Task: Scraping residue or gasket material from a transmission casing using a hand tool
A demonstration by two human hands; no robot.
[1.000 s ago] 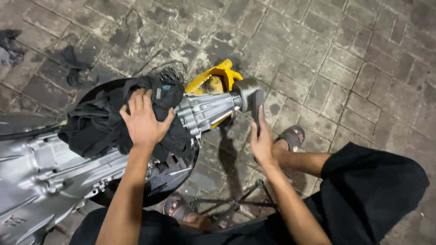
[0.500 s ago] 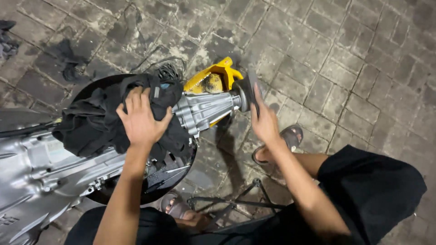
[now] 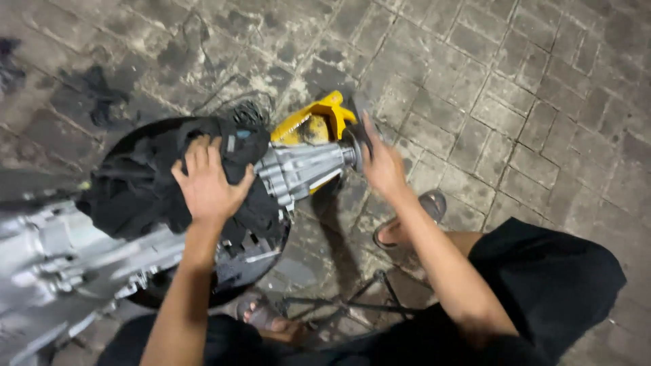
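Observation:
A silver metal gearbox (image 3: 88, 261) lies across a round black basin (image 3: 237, 268), its narrow tail end (image 3: 305, 169) pointing right. Black cloth (image 3: 146, 186) is draped over it. My left hand (image 3: 207, 183) rests flat on the cloth with fingers spread. My right hand (image 3: 380, 163) is pressed against the round end of the gearbox tail, fingers extended. A yellow metal stand (image 3: 315, 122) sits behind the tail.
The ground is worn grey paving (image 3: 529, 88) with dark stains. My sandalled foot (image 3: 413, 220) is planted right of the gearbox, another foot (image 3: 268, 318) below the basin. A thin black metal frame (image 3: 352, 305) lies on the ground near my legs.
My right hand has risen from beside the gearbox tail up to its round end. My left hand stays on the cloth. The view has shifted slightly.

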